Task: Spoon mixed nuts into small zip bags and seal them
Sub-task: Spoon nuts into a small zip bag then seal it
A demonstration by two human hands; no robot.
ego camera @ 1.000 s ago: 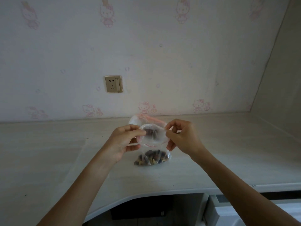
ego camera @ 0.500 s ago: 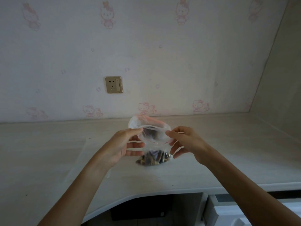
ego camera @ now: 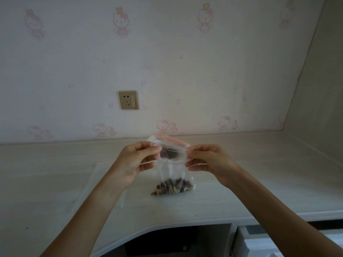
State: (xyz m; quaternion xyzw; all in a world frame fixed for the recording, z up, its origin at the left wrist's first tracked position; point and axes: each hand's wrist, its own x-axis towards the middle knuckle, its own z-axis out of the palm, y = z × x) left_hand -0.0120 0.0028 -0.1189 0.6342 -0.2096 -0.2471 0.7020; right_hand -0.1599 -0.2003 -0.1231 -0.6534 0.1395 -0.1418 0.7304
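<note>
Left thumb and fingertips (ego camera: 155, 149) were pinched on the left end of the bag's mouth; the fingertips (ego camera: 189, 152) of the right hand were pinched on the right end, with the lower fingers of both hands loosely curled beneath. The left hand (ego camera: 135, 162) and right hand (ego camera: 211, 162) held the zip bag (ego camera: 172, 171) between them, just above the desk (ego camera: 259, 182), its base at or near the surface; contact could not be told. The mouth stood open in a rounded loop, with the reddish zip strip (ego camera: 174, 140) along the far lip unsealed. Nuts (ego camera: 171, 188) sat in a shallow dark heap at the bottom, most of the bag empty above them. Film looked thin, clear, limp and likely slick; the load looked light, so the bag would sag and fold unless kept taut. Best hold, by my judgement: the two ends of the strip, pulled apart to flatten the lips, then pinched along. Another clear bag (ego camera: 104, 184) lay flat on the desk to the left. A wall socket (ego camera: 128, 100) was behind.
</note>
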